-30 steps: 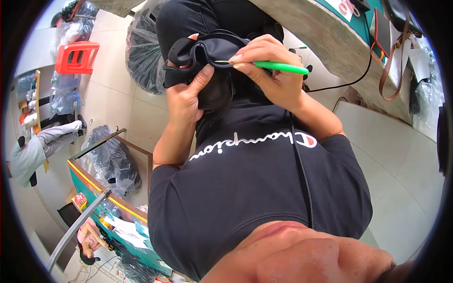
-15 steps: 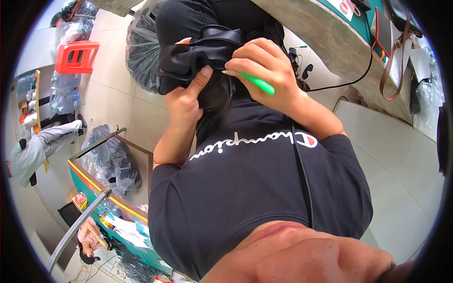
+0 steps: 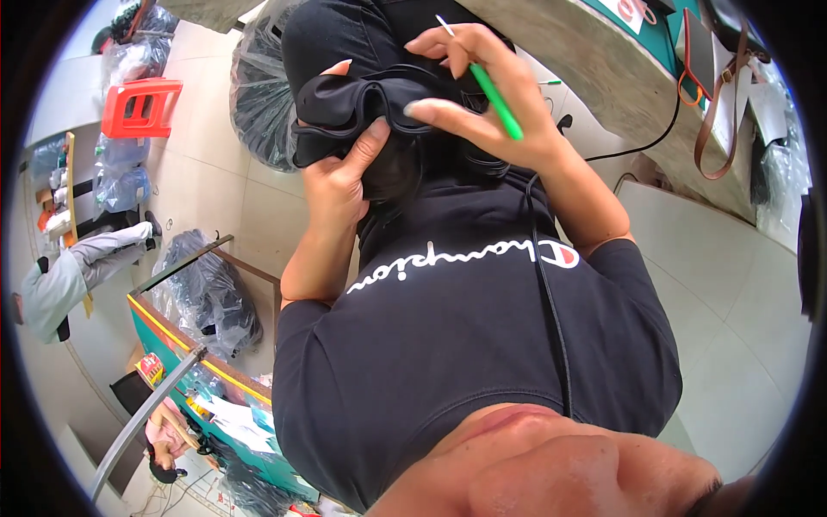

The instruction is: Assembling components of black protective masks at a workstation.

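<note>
A soft black leather-like piece (image 3: 332, 105) with curved folds and thick edges lies over my lap. My left hand (image 3: 343, 177) is closed on its near left side, thumb on top and fingers under it. My right hand (image 3: 510, 73) holds a slim green-handled tool (image 3: 495, 99) with a thin pale tip. The tip points away from me, beyond the piece. My right thumb is stretched out to the piece's right edge; whether it touches is unclear. The tool's exact kind does not show.
A worktable (image 3: 594, 56) with scissors and a strap stands at far right. Plastic-wrapped dark bundles sit by my legs (image 3: 258, 103) and lower left (image 3: 207, 293). A red stool (image 3: 142, 108) stands at left. Two people are at left; a black cord (image 3: 633, 155) hangs at right.
My right hand has lifted off the piece and opened out somewhat, with the green tool turned so its pale tip shows. My left hand keeps its hold, nearly in place.
</note>
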